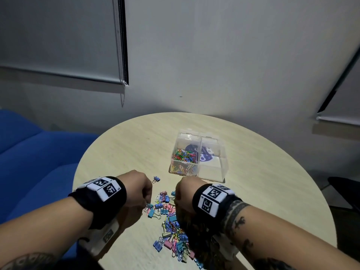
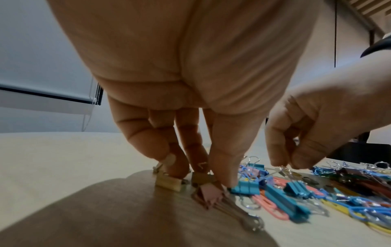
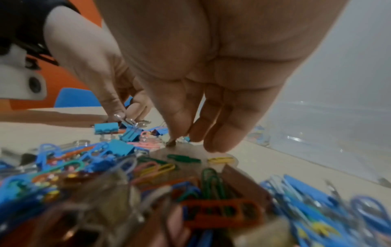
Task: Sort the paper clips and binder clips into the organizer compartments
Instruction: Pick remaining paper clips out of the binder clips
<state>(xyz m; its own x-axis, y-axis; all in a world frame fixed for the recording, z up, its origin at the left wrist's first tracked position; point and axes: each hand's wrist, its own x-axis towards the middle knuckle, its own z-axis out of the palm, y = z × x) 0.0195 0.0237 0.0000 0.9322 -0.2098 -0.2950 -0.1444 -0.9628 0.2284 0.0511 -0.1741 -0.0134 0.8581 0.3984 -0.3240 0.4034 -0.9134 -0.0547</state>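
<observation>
A clear two-compartment organizer stands on the round table. Its left compartment holds coloured paper clips; the right one shows only a label. In front of it lies a mixed pile of clips. My left hand is at the pile's left edge. Its thumb and fingers pinch a beige binder clip, beside a pink one and another beige one. My right hand reaches down at the pile's top and pinches the wire handle of a blue binder clip.
One blue binder clip lies alone between my left hand and the organizer. A blue sofa stands left of the table, and a wall with blinds is behind it. Green and yellow paper clips lie under my right fingers.
</observation>
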